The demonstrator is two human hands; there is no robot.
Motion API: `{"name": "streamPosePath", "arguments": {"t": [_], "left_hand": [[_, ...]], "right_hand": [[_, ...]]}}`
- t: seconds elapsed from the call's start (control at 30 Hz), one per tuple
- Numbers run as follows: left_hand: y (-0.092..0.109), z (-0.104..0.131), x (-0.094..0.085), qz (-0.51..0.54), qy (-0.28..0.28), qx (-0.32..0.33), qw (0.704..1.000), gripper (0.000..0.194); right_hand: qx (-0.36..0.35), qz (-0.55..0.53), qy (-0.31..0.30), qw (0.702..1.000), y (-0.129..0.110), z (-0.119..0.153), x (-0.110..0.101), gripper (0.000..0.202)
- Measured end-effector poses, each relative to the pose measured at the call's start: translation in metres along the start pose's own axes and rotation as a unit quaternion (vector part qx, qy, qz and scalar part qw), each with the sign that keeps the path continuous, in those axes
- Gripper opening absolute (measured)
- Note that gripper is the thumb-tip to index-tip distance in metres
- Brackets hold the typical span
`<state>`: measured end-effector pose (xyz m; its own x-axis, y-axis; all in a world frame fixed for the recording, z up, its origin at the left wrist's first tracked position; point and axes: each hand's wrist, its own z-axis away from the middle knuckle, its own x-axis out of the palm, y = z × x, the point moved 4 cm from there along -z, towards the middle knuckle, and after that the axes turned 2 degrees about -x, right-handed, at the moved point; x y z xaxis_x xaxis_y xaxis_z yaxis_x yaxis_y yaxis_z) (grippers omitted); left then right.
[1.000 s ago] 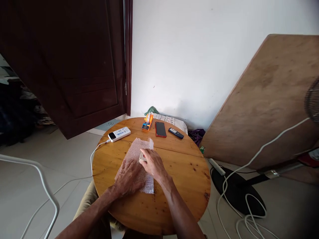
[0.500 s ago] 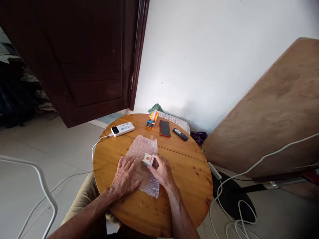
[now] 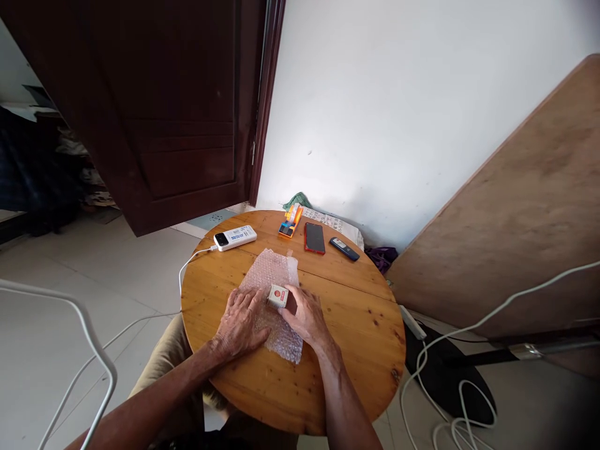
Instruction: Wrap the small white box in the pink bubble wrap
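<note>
A sheet of bubble wrap (image 3: 281,334) lies flat on the round wooden table (image 3: 356,337). My left hand (image 3: 241,322) rests on its left side, fingers spread and palm down. On the bubble wrap sits a small white box (image 3: 278,295) with a red round mark and red lettering. My right hand (image 3: 304,312) grips this box from the right, thumb in front and fingers behind. The underside of the box is out of sight.
Along the table's far side lie a white power bank (image 3: 235,237) with a cable, an orange tape dispenser (image 3: 290,220), a red-edged phone (image 3: 314,238) and a dark remote-like device (image 3: 344,248). A dark door (image 3: 187,144) stands at left, a wooden board (image 3: 515,206) at right.
The whole view has shifted slightly, with the table a little further right and up. Both hands, the box and the bubble wrap keep nearly the same places relative to each other.
</note>
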<state>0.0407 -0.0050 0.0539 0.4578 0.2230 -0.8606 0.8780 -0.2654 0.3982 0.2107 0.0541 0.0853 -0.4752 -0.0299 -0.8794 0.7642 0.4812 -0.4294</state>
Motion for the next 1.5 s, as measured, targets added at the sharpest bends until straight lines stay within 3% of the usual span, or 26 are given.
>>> {"name": "streamPosePath", "arguments": {"t": [0.2,0.53,1.5], "left_hand": [[-0.001,-0.002,-0.001,0.003,-0.001,0.001,1.0,0.082],[0.001,-0.007,-0.011,0.007,-0.001,0.0,1.0,0.086],[0.0,-0.012,-0.022,-0.027,-0.037,-0.02,0.999,0.066]], "right_hand": [[0.021,0.013,0.006,1.0,0.002,-0.003,-0.002,0.043],[0.02,0.02,0.001,1.0,0.001,-0.006,0.0,0.057],[0.026,0.047,0.018,0.998,-0.004,-0.012,0.004,0.05]]}}
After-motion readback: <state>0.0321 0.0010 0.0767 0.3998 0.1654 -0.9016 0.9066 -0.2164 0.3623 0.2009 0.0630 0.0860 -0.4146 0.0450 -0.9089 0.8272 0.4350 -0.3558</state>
